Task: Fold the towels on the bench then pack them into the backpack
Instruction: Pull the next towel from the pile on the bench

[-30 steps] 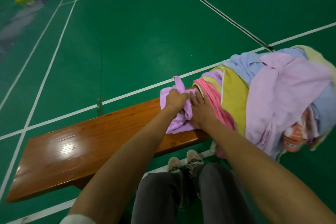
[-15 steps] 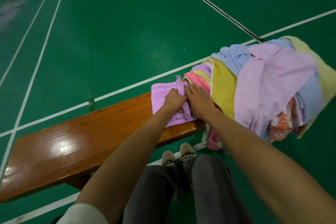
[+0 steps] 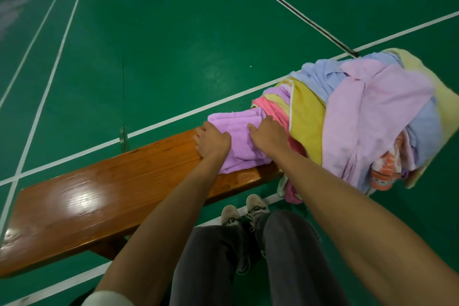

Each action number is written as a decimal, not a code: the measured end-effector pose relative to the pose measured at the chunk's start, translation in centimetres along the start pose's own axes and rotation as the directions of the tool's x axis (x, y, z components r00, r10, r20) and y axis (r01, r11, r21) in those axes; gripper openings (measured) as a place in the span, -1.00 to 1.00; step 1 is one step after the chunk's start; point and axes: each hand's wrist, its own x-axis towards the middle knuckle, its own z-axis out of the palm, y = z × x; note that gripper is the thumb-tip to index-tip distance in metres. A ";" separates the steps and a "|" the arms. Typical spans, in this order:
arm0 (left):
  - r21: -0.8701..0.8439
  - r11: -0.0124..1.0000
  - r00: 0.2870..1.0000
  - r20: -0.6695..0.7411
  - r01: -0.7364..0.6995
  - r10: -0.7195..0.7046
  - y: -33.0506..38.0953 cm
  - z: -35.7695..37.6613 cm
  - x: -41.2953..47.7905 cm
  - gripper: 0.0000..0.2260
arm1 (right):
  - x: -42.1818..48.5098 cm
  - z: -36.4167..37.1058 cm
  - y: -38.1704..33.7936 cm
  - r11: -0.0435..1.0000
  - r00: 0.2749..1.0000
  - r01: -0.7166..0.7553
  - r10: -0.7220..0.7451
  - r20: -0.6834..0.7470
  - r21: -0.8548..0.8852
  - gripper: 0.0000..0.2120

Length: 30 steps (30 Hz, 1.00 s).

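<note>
While both hands press on the purple towel [image 3: 241, 136], it lies bunched on the table [image 3: 119, 189]. Left hand [image 3: 212, 140] rests at its left edge, fingers loosely bent, gripping nothing visibly. Right hand [image 3: 269, 133] lies flat on its right side, fingers extended. Just right of that hand, the towel pile [image 3: 360, 117] overhangs the table end.

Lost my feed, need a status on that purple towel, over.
Left hand and right hand both resting on the purple towel, flat on the bench. Unfolded towel pile crowding its right edge. No backpack in view.
</note>
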 end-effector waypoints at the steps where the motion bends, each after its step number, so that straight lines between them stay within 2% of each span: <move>1: 0.003 0.998 0.998 0.024 0.063 -0.063 -0.4 0.0 0.1 -0.47 | 0.0 0.2 -0.3 1.000 0.999 -0.020 0.020 0.031 0.013 -0.51; 3: -0.126 0.974 0.978 0.113 0.188 -0.174 -1.1 0.0 0.4 -0.40 | 0.3 0.4 -0.9 0.995 0.994 -0.071 0.064 0.091 0.076 -0.67; 5: -0.280 0.919 0.949 0.232 0.276 -0.214 -1.4 -0.2 0.9 -0.52 | 0.8 0.2 -1.3 0.976 0.968 -0.174 0.147 0.202 0.128 -0.76; 6: -0.319 0.894 0.929 0.296 0.316 -0.223 -1.5 -0.5 1.0 -0.51 | 0.9 0.0 -1.5 0.965 0.943 -0.221 0.174 0.282 0.142 -0.72; 7: -0.329 0.875 0.904 0.358 0.355 -0.232 -1.7 -0.8 1.1 -0.46 | 0.9 -0.4 -1.6 0.955 0.916 -0.259 0.195 0.351 0.146 -0.61; 9: -0.328 0.852 0.859 0.454 0.408 -0.236 -2.4 -1.0 1.3 -0.34 | 1.0 -0.9 -1.5 0.918 0.881 -0.346 0.246 0.405 0.195 -0.37; 10: -0.357 0.837 0.854 0.471 0.414 -0.222 -2.8 -0.9 1.5 -0.34 | 0.9 -1.1 -1.4 0.886 0.872 -0.382 0.251 0.420 0.262 -0.35; 14: -0.510 0.768 0.879 0.455 0.388 -0.142 -4.7 -1.5 1.3 -0.44 | 0.1 -1.3 -2.1 0.821 0.867 -0.406 0.207 0.453 0.401 -0.35; 17: -0.510 0.806 0.902 0.426 0.299 -0.065 -5.9 -3.7 -0.1 -0.72 | -1.4 -0.8 -3.4 0.834 0.852 -0.381 0.148 0.502 0.400 -0.39; 18: -0.504 0.815 0.910 0.408 0.286 -0.067 -6.6 -4.3 -0.2 -0.74 | -2.1 -0.6 -3.8 0.848 0.848 -0.363 0.128 0.515 0.386 -0.40; 20: -0.498 0.818 0.917 0.390 0.286 -0.083 -8.3 -6.0 -0.5 -0.72 | -3.4 -0.1 -5.4 0.871 0.848 -0.317 0.083 0.523 0.375 -0.40; 22: -0.523 0.804 0.925 0.370 0.281 -0.083 -10.4 -7.8 -0.8 -0.69 | -4.7 0.5 -7.4 0.863 0.856 -0.295 0.048 0.514 0.410 -0.46; 26: -0.593 0.761 0.951 0.294 0.262 -0.098 -14.7 -11.4 -0.7 -0.65 | -7.5 2.4 -12.4 0.850 0.881 -0.231 -0.025 0.473 0.475 -0.45; 30: -0.651 0.720 0.968 0.216 0.239 -0.126 -18.7 -15.3 0.0 -0.67 | -9.4 4.7 -17.6 0.818 0.914 -0.130 -0.119 0.387 0.560 -0.63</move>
